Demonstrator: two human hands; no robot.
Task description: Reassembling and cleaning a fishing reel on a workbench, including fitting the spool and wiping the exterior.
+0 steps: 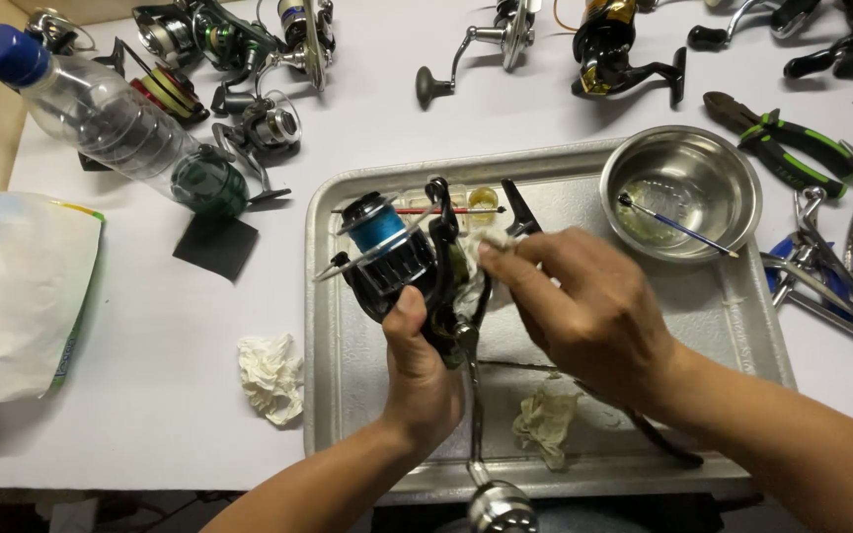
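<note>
The left hand [417, 370] was clamped around a black fishing reel [402, 262] at the frame's centre, above the metal tray [742, 316]. The right hand [584, 306] pinched a white tissue [486, 247] against its body. Firm holding and gentle wiping would likely serve best.

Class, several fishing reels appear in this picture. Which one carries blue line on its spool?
The black reel gripped by the left hand over the metal tray. Its spool shows bright blue line; the reels lying at the table's far edge show none.
</note>
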